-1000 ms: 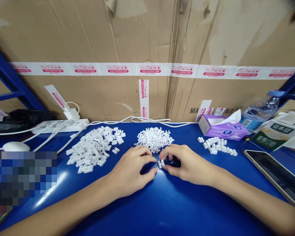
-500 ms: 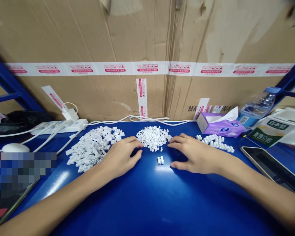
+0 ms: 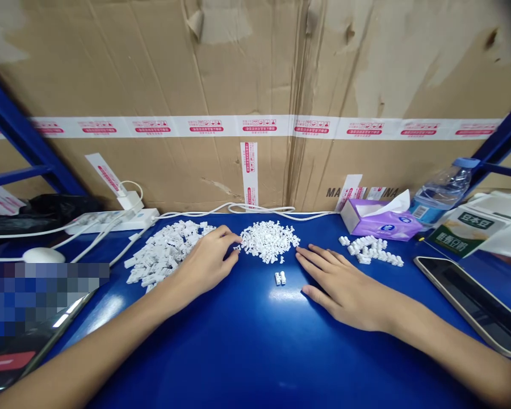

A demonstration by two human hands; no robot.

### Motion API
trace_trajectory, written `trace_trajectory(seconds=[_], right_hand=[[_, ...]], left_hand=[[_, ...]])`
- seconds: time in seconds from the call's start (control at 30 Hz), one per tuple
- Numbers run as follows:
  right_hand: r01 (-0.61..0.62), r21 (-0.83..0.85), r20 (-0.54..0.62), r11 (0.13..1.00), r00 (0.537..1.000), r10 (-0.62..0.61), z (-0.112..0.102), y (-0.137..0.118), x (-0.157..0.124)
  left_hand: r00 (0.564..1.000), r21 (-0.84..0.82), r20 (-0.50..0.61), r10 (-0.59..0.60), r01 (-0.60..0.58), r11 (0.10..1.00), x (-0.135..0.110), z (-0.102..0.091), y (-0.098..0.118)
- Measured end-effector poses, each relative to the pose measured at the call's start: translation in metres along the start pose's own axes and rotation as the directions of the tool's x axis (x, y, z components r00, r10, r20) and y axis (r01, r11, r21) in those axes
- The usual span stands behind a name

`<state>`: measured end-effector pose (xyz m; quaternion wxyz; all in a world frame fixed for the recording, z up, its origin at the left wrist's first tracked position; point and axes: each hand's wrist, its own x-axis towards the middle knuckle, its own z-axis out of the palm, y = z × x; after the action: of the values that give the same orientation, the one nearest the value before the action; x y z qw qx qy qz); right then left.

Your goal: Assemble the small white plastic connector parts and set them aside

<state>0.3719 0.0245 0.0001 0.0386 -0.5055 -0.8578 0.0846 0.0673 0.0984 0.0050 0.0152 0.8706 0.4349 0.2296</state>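
Left hand (image 3: pixel 213 261) half-open beside small white pieces (image 3: pixel 267 241), hold unclear; right hand (image 3: pixel 351 287) spread, empty; beyond it, purple tissue box (image 3: pixel 368 221), tissue (image 3: pixel 394 204) protruding; blue tabletop (image 3: pixel 259 352) beneath, cardboard (image 3: pixel 174 170) behind.

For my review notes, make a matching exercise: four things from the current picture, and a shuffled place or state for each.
1. Small white plastic two-part block
2. Heap of tiny white plastic pieces
3. Purple rectangular tissue box
4. Bare right hand

A. Fingers outstretched, back facing up
B. By itself, just left of the right hand
C. Back right, with white tissue sticking out
D. Piled at mid-picture, beyond the two-part block

Pairs: 1-B, 2-D, 3-C, 4-A
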Motion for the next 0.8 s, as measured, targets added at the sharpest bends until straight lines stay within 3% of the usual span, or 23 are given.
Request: trace_trajectory(seconds=[0.3,0.6,0.8], right_hand=[[0.024,0.075,-0.018,0.997,1.0,-0.022,-0.007,0.004,-0.001],[0.045,0.054,-0.027,0.998,0.999,-0.044,-0.007,0.009,-0.001],[0.055,0.025,-0.012,0.998,0.998,-0.055,-0.007,0.01,0.0]], left_hand=[[0.996,0.018,0.069,0.049,-0.051,0.999,0.001,-0.002,-0.004],[0.982,-0.014,0.128,0.138,-0.138,0.99,-0.002,-0.004,0.012],[0.984,-0.061,0.123,0.126,-0.12,0.991,-0.002,-0.004,0.015]])
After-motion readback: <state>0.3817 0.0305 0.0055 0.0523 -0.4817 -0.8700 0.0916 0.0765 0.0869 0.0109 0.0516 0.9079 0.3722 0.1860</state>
